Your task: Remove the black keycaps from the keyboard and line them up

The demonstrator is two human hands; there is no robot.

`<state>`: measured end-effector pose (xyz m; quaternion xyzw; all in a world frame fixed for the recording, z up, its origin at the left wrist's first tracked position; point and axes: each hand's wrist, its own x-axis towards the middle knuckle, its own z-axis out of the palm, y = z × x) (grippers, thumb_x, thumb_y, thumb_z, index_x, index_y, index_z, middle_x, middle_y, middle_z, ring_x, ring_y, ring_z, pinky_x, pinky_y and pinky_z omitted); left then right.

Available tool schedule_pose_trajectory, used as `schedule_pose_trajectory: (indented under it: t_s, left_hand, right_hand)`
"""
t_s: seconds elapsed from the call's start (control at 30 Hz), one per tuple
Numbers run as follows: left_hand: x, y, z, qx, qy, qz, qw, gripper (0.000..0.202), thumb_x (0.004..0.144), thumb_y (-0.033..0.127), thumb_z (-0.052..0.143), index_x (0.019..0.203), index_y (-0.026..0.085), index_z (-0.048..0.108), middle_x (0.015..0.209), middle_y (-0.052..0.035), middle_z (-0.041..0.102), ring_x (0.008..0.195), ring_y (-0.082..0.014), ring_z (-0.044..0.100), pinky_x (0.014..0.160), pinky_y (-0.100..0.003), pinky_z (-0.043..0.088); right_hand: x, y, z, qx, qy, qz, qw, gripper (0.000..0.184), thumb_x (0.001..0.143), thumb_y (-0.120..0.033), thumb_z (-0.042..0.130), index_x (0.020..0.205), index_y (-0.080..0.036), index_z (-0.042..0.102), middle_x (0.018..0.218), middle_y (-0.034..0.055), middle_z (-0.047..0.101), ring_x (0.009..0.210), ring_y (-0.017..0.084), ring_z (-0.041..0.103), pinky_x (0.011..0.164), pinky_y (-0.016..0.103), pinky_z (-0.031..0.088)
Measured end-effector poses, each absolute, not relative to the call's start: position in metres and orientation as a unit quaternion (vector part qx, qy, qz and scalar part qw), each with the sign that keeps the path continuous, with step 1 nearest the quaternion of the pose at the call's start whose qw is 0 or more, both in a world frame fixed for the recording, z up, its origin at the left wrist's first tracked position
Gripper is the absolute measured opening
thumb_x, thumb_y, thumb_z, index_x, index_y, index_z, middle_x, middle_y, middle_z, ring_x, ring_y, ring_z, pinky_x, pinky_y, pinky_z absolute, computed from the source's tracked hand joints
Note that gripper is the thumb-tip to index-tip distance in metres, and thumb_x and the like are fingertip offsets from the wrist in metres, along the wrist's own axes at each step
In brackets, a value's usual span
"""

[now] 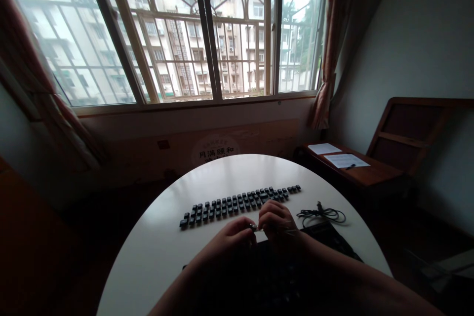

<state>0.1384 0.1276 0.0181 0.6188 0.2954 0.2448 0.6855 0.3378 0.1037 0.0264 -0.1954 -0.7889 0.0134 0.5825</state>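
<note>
- Lying in deep shadow under both forearms, a dark keyboard (326, 237) is mostly covered. Only its corner to the right of the right hand (276, 219) shows clearly, and the bottom edge of the view cuts off the arms.
- Backlight from the window leaves the hands dim, so fine detail at the fingertips is hard to read.
- The left hand (231, 237) and the right hand are curled with their fingertips brought together. Both pinch a small piece (255, 227) between them.
- The small piece sits right at the meeting point of the two hands, above the keyboard's far edge and just short of the keycaps.
- It looks tiny, pale and slightly shiny. It may be a key switch or a clip, but the view is too dark and small to tell which.
- A thin light line runs from under the right hand's fingers toward the right. What it belongs to cannot be made out.
- Just beyond the hands, loose black keycaps (237, 202) lie in neat rows on the white round table (155, 256). The rows stretch from left of the left hand to past the right hand.
- A coiled black cable (321, 214) lies near the right hand, on its right side, beside the keyboard corner.
- Well beyond and to the right of the right hand, a wooden side table (370, 175) carries sheets of paper (346, 160).
</note>
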Motion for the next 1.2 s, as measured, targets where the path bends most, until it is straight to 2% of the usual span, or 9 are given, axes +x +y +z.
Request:
schedule_pose_trajectory:
  t_s: [0.27,0.73,0.93,1.2]
  left_hand:
    - [0.139,0.131,0.016,0.629,0.288,0.249,0.678,0.041,0.080,0.051,0.073,0.097,0.016,0.061,0.073,0.0000,0.064,0.062,-0.0117,0.054,0.061,-0.024,0.040]
    - [0.136,0.140,0.008,0.619,0.329,0.238,0.672,0.057,0.072,0.060,0.076,0.102,0.014,0.060,0.074,-0.0024,0.067,0.060,-0.0121,0.056,0.058,-0.024,0.039]
    - [0.137,0.137,0.011,0.637,0.321,0.237,0.660,0.051,0.077,0.057,0.073,0.102,0.014,0.062,0.077,-0.0026,0.068,0.062,-0.0121,0.056,0.060,-0.024,0.040]
    - [0.137,0.138,0.008,0.633,0.316,0.241,0.665,0.053,0.078,0.058,0.072,0.107,0.016,0.059,0.075,-0.0020,0.068,0.060,-0.0123,0.057,0.058,-0.024,0.040]
  right_hand:
    - [0.337,0.109,0.021,-0.181,-0.791,0.010,0.584,0.017,0.093,-0.019,0.048,0.081,-0.021,0.059,0.073,0.0031,0.059,0.065,0.017,0.054,0.060,0.032,0.044]
    - [0.336,0.105,0.026,-0.196,-0.796,0.023,0.573,0.016,0.093,-0.017,0.045,0.084,-0.021,0.058,0.075,0.0042,0.059,0.067,0.018,0.054,0.061,0.032,0.044]
    - [0.335,0.105,0.028,-0.203,-0.795,0.017,0.571,0.017,0.094,-0.018,0.045,0.082,-0.021,0.057,0.075,0.0042,0.058,0.067,0.019,0.054,0.061,0.032,0.044]
    - [0.335,0.108,0.023,-0.209,-0.795,0.028,0.568,0.017,0.094,-0.017,0.045,0.084,-0.021,0.058,0.077,0.0046,0.060,0.071,0.019,0.055,0.064,0.033,0.045]
